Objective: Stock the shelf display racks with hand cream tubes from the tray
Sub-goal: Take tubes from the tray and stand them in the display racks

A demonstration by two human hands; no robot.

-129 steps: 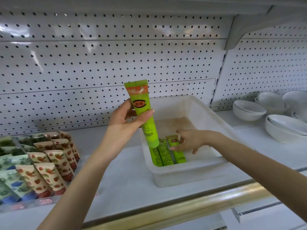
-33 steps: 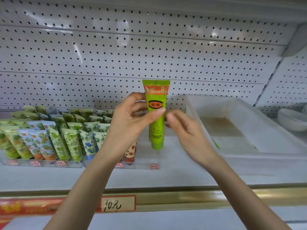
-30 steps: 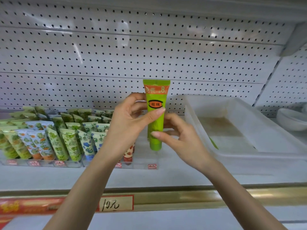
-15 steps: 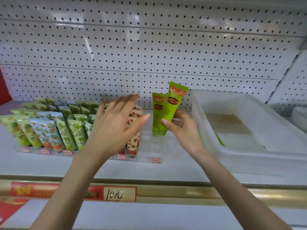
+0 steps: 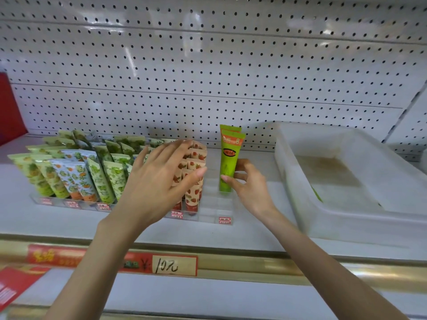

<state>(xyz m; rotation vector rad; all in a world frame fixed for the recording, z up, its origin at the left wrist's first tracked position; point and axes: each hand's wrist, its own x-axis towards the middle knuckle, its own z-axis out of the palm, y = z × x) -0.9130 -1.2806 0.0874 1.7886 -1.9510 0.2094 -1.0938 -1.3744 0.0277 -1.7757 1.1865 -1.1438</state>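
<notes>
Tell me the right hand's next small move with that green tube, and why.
Probably release it: the right hand pinches the green tube, which already stands upright, cap down, in the clear rack, right in front of a second green tube.

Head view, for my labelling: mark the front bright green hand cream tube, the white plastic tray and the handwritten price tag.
Front bright green hand cream tube (image 5: 227, 163), head view, mid-body.
White plastic tray (image 5: 355, 224), head view, front wall.
Handwritten price tag (image 5: 174, 265), head view, paper centre.

rear green tube (image 5: 231, 128) mostly behind front tube (image 5: 228, 166)
</notes>
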